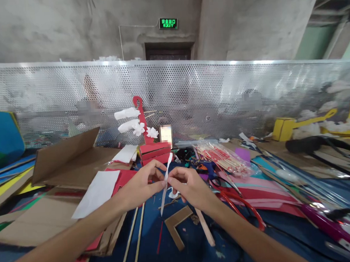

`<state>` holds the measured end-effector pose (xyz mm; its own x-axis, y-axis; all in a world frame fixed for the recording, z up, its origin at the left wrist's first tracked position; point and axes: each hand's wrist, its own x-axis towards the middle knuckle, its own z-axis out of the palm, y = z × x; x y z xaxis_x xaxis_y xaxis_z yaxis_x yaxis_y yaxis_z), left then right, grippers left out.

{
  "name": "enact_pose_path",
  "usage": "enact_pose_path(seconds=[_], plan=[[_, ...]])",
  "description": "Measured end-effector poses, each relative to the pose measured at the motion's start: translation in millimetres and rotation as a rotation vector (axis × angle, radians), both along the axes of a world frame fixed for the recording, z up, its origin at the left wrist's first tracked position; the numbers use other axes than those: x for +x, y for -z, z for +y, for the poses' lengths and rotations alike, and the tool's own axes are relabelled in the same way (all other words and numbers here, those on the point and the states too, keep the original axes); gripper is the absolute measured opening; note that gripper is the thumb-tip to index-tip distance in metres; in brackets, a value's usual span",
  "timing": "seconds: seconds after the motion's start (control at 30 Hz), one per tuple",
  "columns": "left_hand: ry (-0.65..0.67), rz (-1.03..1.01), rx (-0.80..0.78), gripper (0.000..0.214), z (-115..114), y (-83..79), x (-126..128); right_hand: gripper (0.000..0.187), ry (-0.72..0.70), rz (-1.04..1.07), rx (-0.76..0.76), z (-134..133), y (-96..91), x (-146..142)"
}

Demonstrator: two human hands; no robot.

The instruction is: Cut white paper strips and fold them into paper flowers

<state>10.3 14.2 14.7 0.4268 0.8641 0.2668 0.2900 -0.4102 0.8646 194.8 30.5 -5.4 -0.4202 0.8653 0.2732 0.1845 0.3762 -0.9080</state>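
Note:
A narrow white paper strip (pixel 164 200) hangs upright between my two hands, over the middle of the blue table. My left hand (pixel 147 179) pinches it from the left with thumb and fingers. From the other side my right hand (pixel 190 186) pinches the same strip, so the fingertips of both hands nearly meet. Below them lie an L-shaped cardboard piece (pixel 174 230), a pale wooden stick (pixel 206 229) and two thin wooden sticks (pixel 139 239). Behind the hands stands a red figure (pixel 142 117) with white paper pieces on its left, on a red base (pixel 155 152).
Folded cardboard (pixel 68 159) and a white sheet (pixel 99 191) lie left. To the right are a bag of red-tipped sticks (pixel 222 157), red-handled scissors (pixel 245 212), pink sheets (pixel 264 192) and a purple corded tool (pixel 337 229). A perforated metal screen (pixel 196 93) closes off the back.

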Motion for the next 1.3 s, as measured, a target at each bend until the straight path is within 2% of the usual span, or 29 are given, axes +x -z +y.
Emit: enact_pose_path(seconds=[0.6, 0.77, 0.9, 1.3], plan=[[-0.006, -0.015, -0.019, 0.023, -1, -0.8, 2, 0.017, -0.017, -0.035, 0.000, -6, -5.8, -1], [-0.004, 0.006, 0.013, 0.021, -3, -1.8, 3, 0.012, 0.005, -0.095, 0.113, -11, -13.0, -2], [0.005, 0.025, 0.011, 0.019, -3, -1.1, 3, 0.008, 0.028, -0.116, 0.172, -9, -11.2, -2], [0.015, 0.011, 0.010, 0.018, -2, -1.2, 2, 0.015, 0.007, -0.052, 0.075, -5, -7.0, 0]])
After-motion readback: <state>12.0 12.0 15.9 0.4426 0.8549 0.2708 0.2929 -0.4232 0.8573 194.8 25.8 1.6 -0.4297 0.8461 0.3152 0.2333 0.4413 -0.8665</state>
